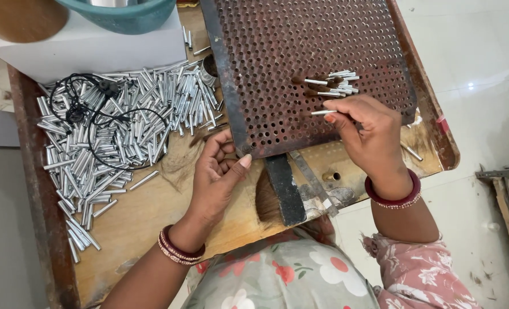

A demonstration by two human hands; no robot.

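**Handful done, big pile to go**

Worn wooden bench (151, 212): a few brush-tipped silver tubes (332, 83) are laid on the rusty perforated metal tray (300, 57), while the heap of plain silver tubes (117, 131) looks barely touched. One tube (323, 112) is pinched by the right hand (369, 134); the tray edge is gripped by the left hand (217, 177). Teal basin (123, 14) is cropped, contents unclear.

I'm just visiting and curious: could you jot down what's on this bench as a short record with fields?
Surface: wooden table
Left hand: grip on the lower edge of the rusty holed tray
Right hand: pinching a small metal tube over the tray
On tray: a few small brushes
Left of tray: pile of metal tubes with a black cable lying on it
Top left: teal bowl on a white box
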